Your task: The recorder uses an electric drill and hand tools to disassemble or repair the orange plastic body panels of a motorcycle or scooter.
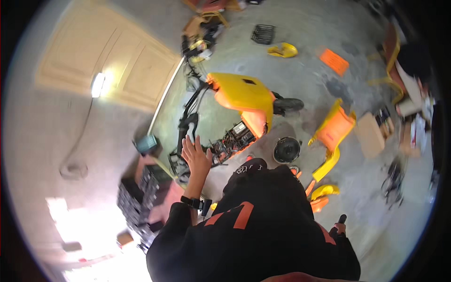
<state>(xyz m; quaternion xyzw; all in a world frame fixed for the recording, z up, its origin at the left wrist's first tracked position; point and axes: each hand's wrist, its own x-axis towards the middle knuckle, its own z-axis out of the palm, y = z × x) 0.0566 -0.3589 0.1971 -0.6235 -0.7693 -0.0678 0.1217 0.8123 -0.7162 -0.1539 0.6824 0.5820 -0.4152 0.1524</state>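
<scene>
The left grip [196, 159] is holding fingers apart, yellow scooter [244, 98] beyond it; the right grip [340, 228] is clasping a black object [342, 219].

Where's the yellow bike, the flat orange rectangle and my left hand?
Yellow bike [244, 97]: head view, on its yellow body.
Flat orange rectangle [334, 62]: head view, middle of its face.
Left hand [197, 157]: head view, middle of the hand.

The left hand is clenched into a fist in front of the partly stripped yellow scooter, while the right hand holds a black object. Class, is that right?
Not quite: the head view shows the left hand open with its fingers spread, in front of the partly stripped yellow scooter, while the right hand holds a black object.
</scene>
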